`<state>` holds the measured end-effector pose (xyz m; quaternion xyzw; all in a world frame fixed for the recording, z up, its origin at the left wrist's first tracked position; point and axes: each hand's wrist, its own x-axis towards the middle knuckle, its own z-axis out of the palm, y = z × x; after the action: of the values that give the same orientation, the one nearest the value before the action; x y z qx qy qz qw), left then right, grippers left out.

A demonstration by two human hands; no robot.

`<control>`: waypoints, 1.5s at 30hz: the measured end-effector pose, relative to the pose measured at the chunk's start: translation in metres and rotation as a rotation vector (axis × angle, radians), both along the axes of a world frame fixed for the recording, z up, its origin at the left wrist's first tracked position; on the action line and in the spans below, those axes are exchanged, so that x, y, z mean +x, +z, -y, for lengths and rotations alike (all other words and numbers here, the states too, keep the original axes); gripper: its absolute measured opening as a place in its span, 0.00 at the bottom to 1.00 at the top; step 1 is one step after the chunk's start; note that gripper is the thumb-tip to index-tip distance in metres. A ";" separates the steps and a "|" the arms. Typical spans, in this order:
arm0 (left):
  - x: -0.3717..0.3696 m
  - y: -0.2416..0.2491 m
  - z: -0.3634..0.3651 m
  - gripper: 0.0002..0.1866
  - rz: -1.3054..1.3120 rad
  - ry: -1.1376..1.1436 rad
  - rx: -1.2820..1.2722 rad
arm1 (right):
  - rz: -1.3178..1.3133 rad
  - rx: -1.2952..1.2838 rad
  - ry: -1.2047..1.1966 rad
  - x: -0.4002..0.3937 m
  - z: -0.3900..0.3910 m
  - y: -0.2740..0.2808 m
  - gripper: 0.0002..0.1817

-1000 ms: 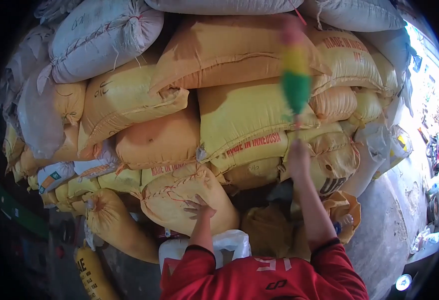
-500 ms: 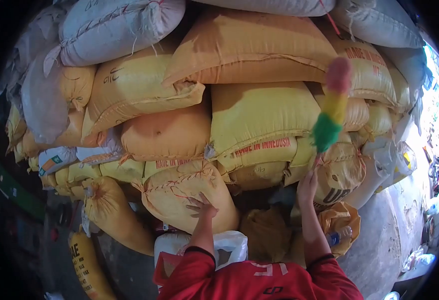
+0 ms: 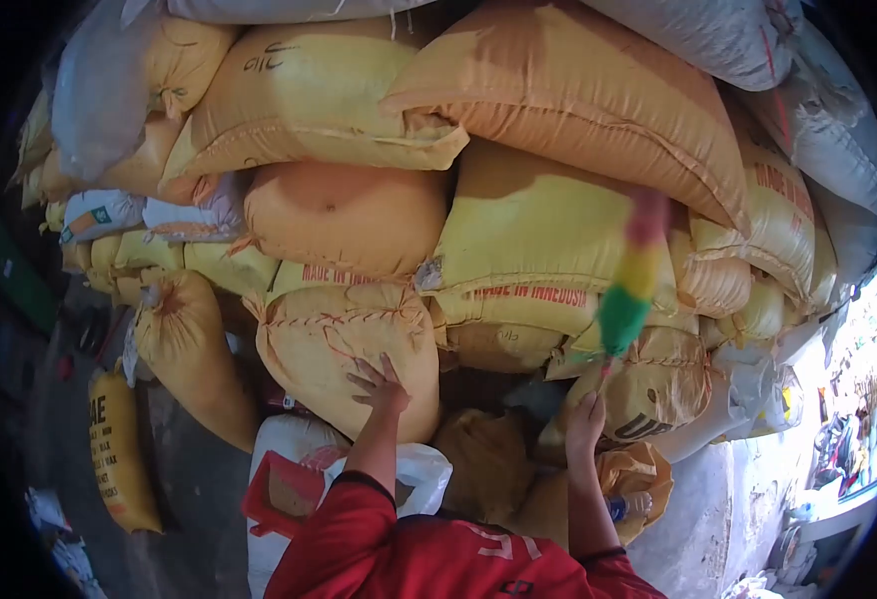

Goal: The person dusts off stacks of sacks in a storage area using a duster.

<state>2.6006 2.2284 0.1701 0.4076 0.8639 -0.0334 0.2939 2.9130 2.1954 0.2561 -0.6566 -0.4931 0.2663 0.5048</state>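
My right hand [image 3: 586, 419] is closed around the thin handle of a fluffy duster [image 3: 626, 299] banded in pink, yellow and green. The duster points upward, blurred by motion, in front of the right part of a yellow sack [image 3: 528, 220]. My left hand [image 3: 383, 387] lies with spread fingers on the front of a plump, light orange sack [image 3: 304, 349], whose top is stitched with red string. Below my right hand stands an open orange sack [image 3: 653, 459] with a clear plastic bottle [image 3: 633, 504] in its mouth.
Stacked full sacks, including a large orange one [image 3: 578, 90], rise in front of me. A red scoop-like container [image 3: 284, 494] sits by a white bag [image 3: 424, 474] near my left arm. A yellow sack with black print [image 3: 119, 454] leans at lower left.
The view has tilted and shifted, so the stack sits differently in it. The duster has moved down and left across the sacks. My left hand stays on the same sack.
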 end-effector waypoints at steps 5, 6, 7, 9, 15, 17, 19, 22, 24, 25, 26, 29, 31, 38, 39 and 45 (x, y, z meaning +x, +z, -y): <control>-0.002 -0.003 0.002 0.59 0.012 -0.011 0.054 | 0.334 0.057 0.236 -0.027 0.020 -0.059 0.10; -0.003 -0.003 0.001 0.59 0.013 0.000 0.052 | 0.503 0.063 0.431 -0.024 0.034 -0.076 0.11; -0.004 -0.004 0.000 0.59 0.022 -0.008 0.042 | 0.514 -0.151 0.487 -0.031 0.049 -0.070 0.11; -0.004 -0.003 0.001 0.60 0.032 -0.009 0.031 | 0.525 -0.368 0.547 -0.034 0.070 -0.064 0.11; -0.003 0.004 0.002 0.58 0.020 -0.008 0.005 | 0.197 0.009 0.223 0.002 0.054 -0.039 0.12; -0.003 0.003 0.003 0.58 0.015 -0.013 0.022 | -0.354 -0.132 0.058 0.013 0.037 -0.045 0.13; -0.003 0.003 0.003 0.57 0.017 -0.014 0.031 | -0.147 -0.092 0.045 0.012 0.026 -0.067 0.13; -0.003 0.002 0.003 0.57 0.015 -0.017 0.028 | 0.147 -0.007 0.099 0.003 0.038 -0.097 0.13; -0.004 0.002 0.002 0.57 0.015 -0.019 0.016 | 0.240 0.036 0.167 0.006 0.057 -0.106 0.14; -0.004 0.002 0.002 0.57 0.022 -0.017 0.021 | 0.379 -0.130 0.246 0.011 0.070 -0.101 0.14; -0.003 0.002 0.002 0.57 0.029 -0.016 0.025 | 0.515 -0.298 0.325 0.016 0.080 -0.097 0.14; -0.002 -0.002 0.001 0.58 0.018 -0.003 0.033 | 0.717 -0.282 0.339 0.041 0.098 -0.092 0.11; -0.002 0.003 0.000 0.58 0.013 -0.009 0.018 | 0.601 -0.184 0.242 0.056 0.092 -0.086 0.10; -0.001 -0.003 -0.001 0.60 -0.016 -0.013 0.020 | -0.116 0.151 -0.052 0.049 0.027 -0.094 0.10; -0.001 -0.003 -0.001 0.60 -0.020 -0.015 0.021 | -0.120 0.153 -0.055 0.038 0.033 -0.089 0.10; -0.001 0.004 0.000 0.58 0.025 -0.017 0.038 | 0.554 -0.450 0.266 0.025 0.109 -0.089 0.14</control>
<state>2.5993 2.2285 0.1738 0.4208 0.8572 -0.0144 0.2965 2.9384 2.0864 0.1673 -0.7285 -0.6209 0.2434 0.1567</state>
